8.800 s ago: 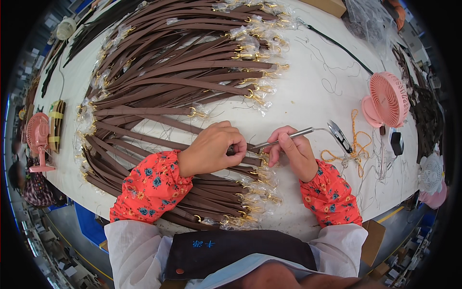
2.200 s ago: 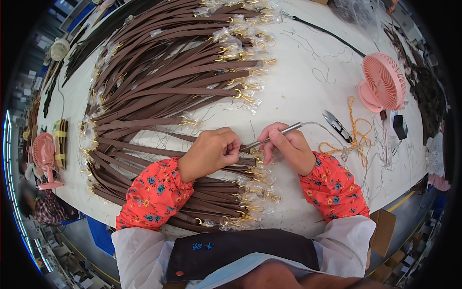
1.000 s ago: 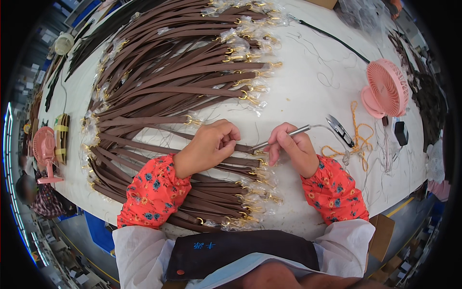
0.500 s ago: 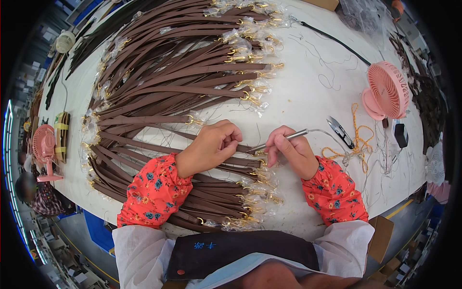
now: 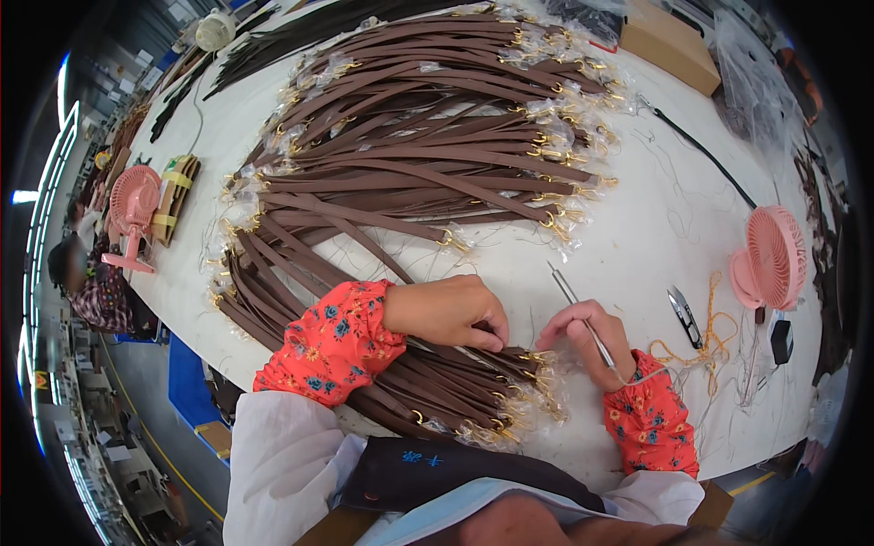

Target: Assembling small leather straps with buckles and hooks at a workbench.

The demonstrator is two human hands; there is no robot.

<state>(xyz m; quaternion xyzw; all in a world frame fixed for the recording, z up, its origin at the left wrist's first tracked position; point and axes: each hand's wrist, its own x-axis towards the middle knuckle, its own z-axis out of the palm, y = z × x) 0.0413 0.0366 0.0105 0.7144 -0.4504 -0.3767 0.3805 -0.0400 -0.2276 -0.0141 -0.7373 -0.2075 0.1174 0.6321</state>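
Observation:
My left hand is closed, thumb and fingertips pinching a brown strap close to its gold-coloured metal end. The fingers partly cover where they grip. To its right, my right hand holds a slim metal pen-like tool with a thin cord running from its lower end over the wrist. The tool's tip points up and away, apart from the straps. Under and in front of my left hand lies a bundle of similar straps, their gold hooks wrapped in clear plastic.
More brown straps spread across the white table. On the right are thread snips, orange cord, a small black block and a pink fan. Another pink fan stands left; a cardboard box sits far right.
The tool has turned in my right hand: its tip pointed left toward the strap and now points up and away. My left hand stays closed. The whole view has shifted.

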